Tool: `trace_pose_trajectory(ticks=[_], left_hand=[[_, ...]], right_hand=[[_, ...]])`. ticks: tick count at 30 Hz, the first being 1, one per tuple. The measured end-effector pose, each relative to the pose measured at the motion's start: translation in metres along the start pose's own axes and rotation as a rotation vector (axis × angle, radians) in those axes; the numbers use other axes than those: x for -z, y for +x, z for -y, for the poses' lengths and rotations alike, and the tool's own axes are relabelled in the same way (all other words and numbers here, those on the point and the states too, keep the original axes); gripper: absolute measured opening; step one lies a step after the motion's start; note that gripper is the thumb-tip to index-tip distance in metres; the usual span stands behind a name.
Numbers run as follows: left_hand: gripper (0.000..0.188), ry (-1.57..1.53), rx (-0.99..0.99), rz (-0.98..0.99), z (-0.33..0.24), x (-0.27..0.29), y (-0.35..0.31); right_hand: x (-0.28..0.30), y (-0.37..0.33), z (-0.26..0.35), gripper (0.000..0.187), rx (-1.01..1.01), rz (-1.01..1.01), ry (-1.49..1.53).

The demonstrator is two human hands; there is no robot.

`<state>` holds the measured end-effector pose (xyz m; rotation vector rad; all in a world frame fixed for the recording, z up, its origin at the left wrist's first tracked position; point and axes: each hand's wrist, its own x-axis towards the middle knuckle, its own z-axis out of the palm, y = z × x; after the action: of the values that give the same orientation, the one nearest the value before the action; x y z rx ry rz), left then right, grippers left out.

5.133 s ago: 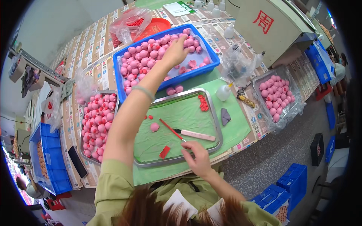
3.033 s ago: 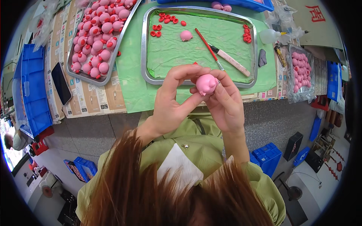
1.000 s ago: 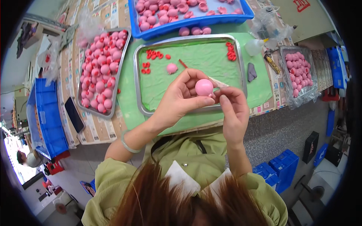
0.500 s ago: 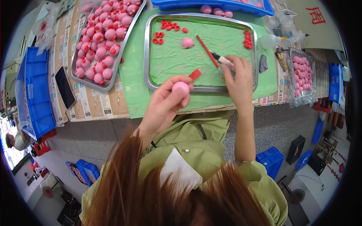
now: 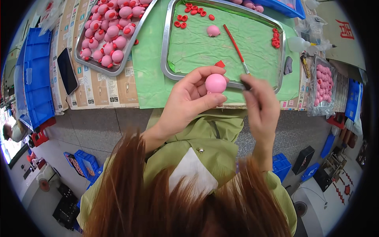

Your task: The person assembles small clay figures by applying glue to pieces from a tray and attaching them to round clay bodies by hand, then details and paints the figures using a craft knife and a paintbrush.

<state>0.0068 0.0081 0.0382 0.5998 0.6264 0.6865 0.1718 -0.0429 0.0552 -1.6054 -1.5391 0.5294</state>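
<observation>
My left hand (image 5: 183,98) holds a smooth pink ball (image 5: 216,83) between thumb and fingers, just over the near rim of the metal tray (image 5: 169,47). A small red strip (image 5: 220,64) shows just beyond those fingers. To the right, my right hand (image 5: 263,106) is smeared by motion, its fingers closed round a pen-like tool (image 5: 246,82) whose dark end points toward the ball. Inside the green-lined tray lie a red-handled paintbrush (image 5: 235,45), another pink ball (image 5: 213,31) with small bumps, and several red rings (image 5: 194,12).
A metal tray (image 5: 114,72) heaped with pink balls bearing red parts stands at left, near a dark phone (image 5: 68,71). More red pieces (image 5: 275,38) lie at the green tray's right end. A squeeze bottle (image 5: 298,44) and a plastic-wrapped tray of pink pieces (image 5: 323,85) are at right.
My right hand has lifted the black-and-white pen-like tool off the tray and brought it nearer. My left hand has turned the pink ball so more of it shows. The view has shifted.
</observation>
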Motion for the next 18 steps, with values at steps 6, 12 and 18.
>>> trace_pose_trajectory(ticks=[6,12,18], left_hand=[[0.044,0.026,-0.036,-0.022,0.0013,-0.0045,0.0007],[0.042,0.22,-0.022,-0.076,0.0002,-0.0064,-0.0011],[0.039,0.257,-0.015,-0.081,0.0033,-0.002,-0.0012]], right_hand=[[-0.0077,-0.0063,0.0082,0.025,0.074,0.081,-0.11],[-0.0089,-0.0092,0.0083,0.024,0.098,0.053,-0.107],[-0.0078,-0.0098,0.0064,0.026,0.135,0.107,-0.116]])
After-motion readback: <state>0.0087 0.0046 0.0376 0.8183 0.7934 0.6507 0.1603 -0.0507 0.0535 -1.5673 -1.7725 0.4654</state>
